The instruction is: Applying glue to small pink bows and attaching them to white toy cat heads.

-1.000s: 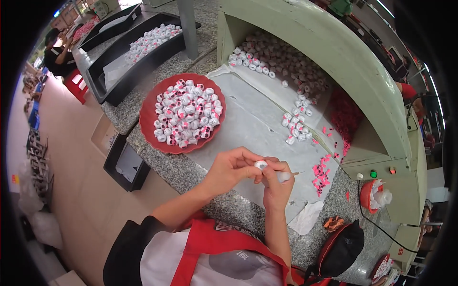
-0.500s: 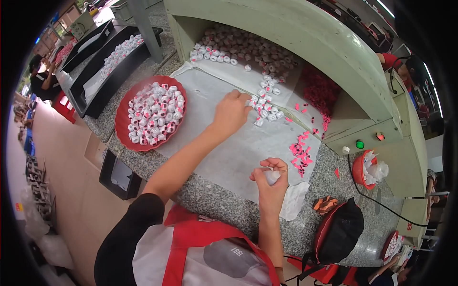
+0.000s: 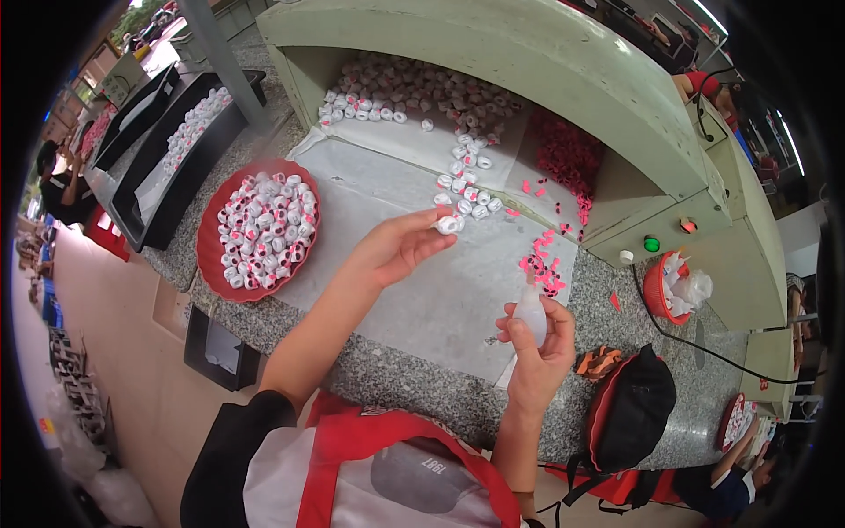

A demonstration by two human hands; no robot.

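Observation:
My left hand (image 3: 394,250) pinches a small white rounded piece (image 3: 450,225) between thumb and fingertips, above the white sheet (image 3: 378,308). In my right hand (image 3: 539,352) is a small translucent squeeze bottle (image 3: 530,311), its narrow tip pointing up and away from me. Beyond that tip lies a scatter of small pink pieces (image 3: 544,264), some with dark spots. More white rounded pieces (image 3: 466,192) spill from the cabinet onto the sheet, just past my left hand. To the left, a red scalloped bowl (image 3: 208,255) holds many white pieces with pink and dark parts on them.
A pale green cabinet (image 3: 616,114) arches over heaped white and pink pieces. A red basket (image 3: 656,295) with plastic bags, a black cable and a black bag (image 3: 635,414) stand at right. Long black trays (image 3: 145,207) lie at far left. Other people sit farther off.
My left hand has drawn back from the pile of white pieces, holding one up. My right hand has moved right, and the bottle now stands tip up in its fingers.

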